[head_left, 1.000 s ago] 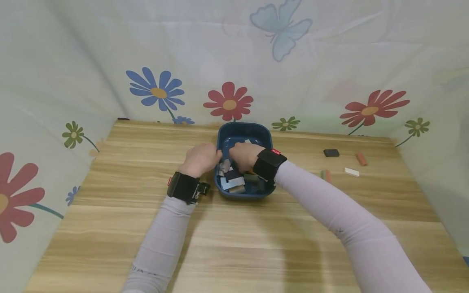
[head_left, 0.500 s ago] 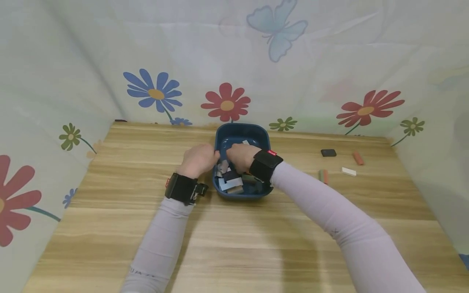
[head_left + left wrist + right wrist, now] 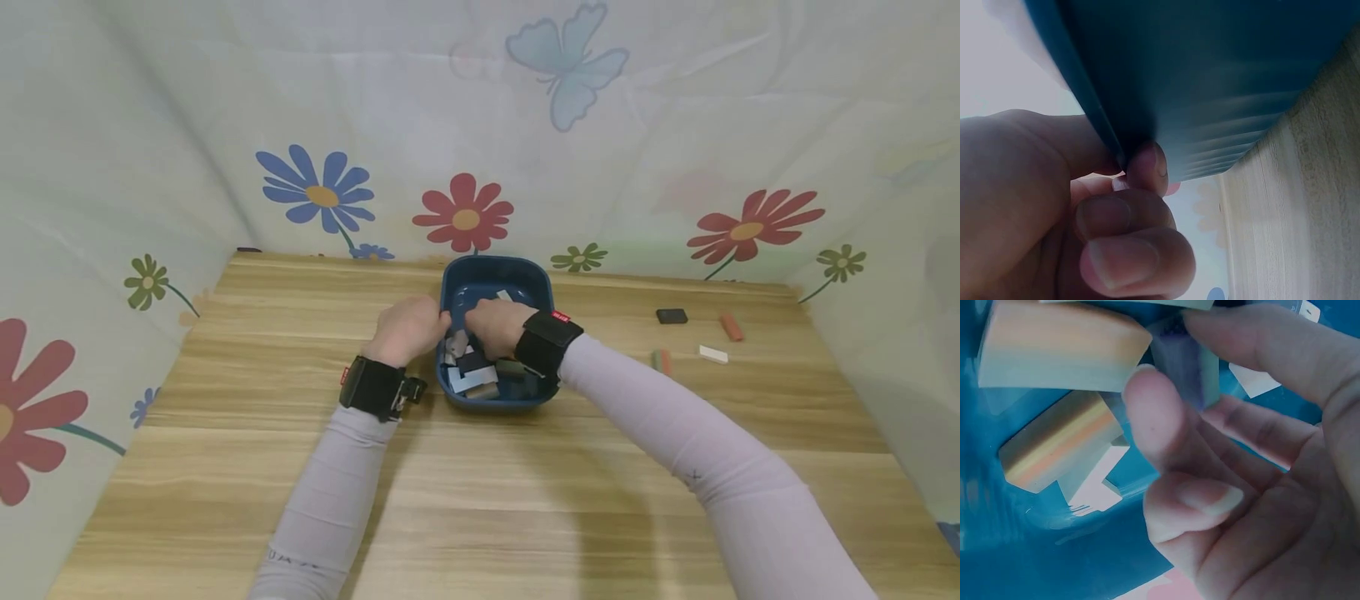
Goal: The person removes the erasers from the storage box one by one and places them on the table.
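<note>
A deep blue plastic bin stands on the wooden table, with a jumble of block-shaped erasers inside. My left hand pinches the bin's left rim; in the left wrist view the thumb and fingers curl over its edge. My right hand reaches down into the bin. In the right wrist view its thumb and index finger pinch a purple-and-green eraser. Beside those fingers lie an orange-and-green eraser, a yellow-striped eraser and a white angular piece.
Right of the bin, spread on the table, lie a black eraser, an orange one, a white one and a green-and-orange one. A flower-printed cloth closes off the back and sides.
The head view has shifted slightly. Both hands stay in nearly the same place, the left at the bin's rim and the right inside it; the erasers on the table have not moved.
</note>
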A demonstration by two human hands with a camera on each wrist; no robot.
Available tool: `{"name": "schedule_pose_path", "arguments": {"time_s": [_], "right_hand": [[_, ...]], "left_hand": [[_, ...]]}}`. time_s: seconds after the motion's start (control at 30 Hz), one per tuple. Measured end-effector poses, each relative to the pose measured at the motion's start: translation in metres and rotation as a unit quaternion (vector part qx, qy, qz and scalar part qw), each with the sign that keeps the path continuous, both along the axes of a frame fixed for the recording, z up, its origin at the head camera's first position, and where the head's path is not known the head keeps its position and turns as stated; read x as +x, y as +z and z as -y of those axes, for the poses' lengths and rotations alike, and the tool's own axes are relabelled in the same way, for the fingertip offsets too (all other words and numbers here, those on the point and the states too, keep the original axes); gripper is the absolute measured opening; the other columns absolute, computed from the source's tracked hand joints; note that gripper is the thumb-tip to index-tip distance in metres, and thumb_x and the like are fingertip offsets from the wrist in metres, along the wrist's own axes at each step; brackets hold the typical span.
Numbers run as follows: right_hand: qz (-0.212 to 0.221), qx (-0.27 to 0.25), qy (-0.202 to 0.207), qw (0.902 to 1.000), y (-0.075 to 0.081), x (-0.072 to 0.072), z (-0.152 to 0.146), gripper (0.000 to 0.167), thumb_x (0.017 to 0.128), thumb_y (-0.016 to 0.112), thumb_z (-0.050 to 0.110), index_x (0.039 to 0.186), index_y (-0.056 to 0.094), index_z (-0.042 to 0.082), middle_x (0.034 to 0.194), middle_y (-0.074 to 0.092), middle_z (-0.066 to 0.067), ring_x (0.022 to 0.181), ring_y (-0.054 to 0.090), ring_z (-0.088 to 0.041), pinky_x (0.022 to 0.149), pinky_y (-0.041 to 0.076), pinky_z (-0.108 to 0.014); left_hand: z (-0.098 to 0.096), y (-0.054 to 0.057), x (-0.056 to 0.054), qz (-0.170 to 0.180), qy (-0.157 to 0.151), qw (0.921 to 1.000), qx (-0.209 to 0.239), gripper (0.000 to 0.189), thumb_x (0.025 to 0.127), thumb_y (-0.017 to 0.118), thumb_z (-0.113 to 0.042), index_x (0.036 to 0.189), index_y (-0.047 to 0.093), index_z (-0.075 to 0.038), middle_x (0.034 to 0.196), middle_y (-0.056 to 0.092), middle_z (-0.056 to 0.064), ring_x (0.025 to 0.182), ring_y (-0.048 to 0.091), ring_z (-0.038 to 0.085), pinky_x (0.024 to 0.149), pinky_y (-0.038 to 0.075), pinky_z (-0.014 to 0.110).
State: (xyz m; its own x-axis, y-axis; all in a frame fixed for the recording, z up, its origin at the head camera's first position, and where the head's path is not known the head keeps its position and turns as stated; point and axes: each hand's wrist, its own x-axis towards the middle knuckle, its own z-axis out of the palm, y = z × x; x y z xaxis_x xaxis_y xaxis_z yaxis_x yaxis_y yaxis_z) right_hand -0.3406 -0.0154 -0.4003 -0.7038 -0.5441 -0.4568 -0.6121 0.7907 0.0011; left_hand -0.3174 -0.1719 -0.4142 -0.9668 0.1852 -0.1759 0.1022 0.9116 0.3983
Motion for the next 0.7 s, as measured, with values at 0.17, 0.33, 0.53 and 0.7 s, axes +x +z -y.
{"name": "schedule_pose_path", "arguments": {"time_s": [0.17, 0.33, 0.53, 0.7], "right_hand": [[-0.014, -0.024, 0.009, 0.9996, 0.007, -0.001, -0.002, 0.024, 0.084, 0.072, 0.006, 0.107, 0.068, 0.010, 0.086, 0.062, -0.003, 0.074, 0.059, -0.019, 0.063, 0.047, -0.031], [-0.031, -0.032, 0.011, 0.9990, 0.025, -0.007, -0.017, 0.028, 0.084, 0.072, 0.007, 0.111, 0.065, 0.007, 0.087, 0.063, -0.005, 0.075, 0.059, -0.019, 0.065, 0.046, -0.032], [-0.046, -0.047, -0.025, 0.9975, 0.048, -0.018, -0.054, 0.038, 0.081, 0.077, 0.015, 0.112, 0.062, 0.000, 0.093, 0.063, -0.009, 0.080, 0.059, -0.022, 0.073, 0.050, -0.036], [-0.037, -0.069, -0.099, 0.9920, 0.057, -0.030, -0.103, 0.019, 0.085, 0.069, 0.018, 0.087, 0.058, 0.002, 0.075, 0.052, -0.007, 0.058, 0.052, -0.020, 0.057, 0.043, -0.034]], "left_hand": [[0.001, -0.001, -0.001, -0.001, -0.002, 1.0000, -0.002, 0.037, 0.101, 0.045, -0.032, 0.075, 0.061, -0.011, 0.072, 0.056, 0.005, 0.065, 0.054, 0.022, 0.056, 0.040, 0.035], [-0.002, -0.001, -0.001, -0.001, -0.004, 1.0000, -0.008, 0.037, 0.101, 0.044, -0.033, 0.076, 0.061, -0.011, 0.072, 0.056, 0.005, 0.066, 0.054, 0.022, 0.056, 0.041, 0.036], [-0.004, 0.001, 0.002, 0.002, -0.004, 0.9999, -0.010, 0.036, 0.101, 0.045, -0.033, 0.082, 0.063, -0.009, 0.075, 0.057, 0.006, 0.069, 0.056, 0.023, 0.059, 0.043, 0.037], [-0.003, 0.001, 0.002, 0.002, 0.000, 0.9999, -0.013, 0.036, 0.101, 0.044, -0.033, 0.085, 0.063, -0.008, 0.076, 0.058, 0.007, 0.071, 0.056, 0.024, 0.061, 0.044, 0.039]]}}
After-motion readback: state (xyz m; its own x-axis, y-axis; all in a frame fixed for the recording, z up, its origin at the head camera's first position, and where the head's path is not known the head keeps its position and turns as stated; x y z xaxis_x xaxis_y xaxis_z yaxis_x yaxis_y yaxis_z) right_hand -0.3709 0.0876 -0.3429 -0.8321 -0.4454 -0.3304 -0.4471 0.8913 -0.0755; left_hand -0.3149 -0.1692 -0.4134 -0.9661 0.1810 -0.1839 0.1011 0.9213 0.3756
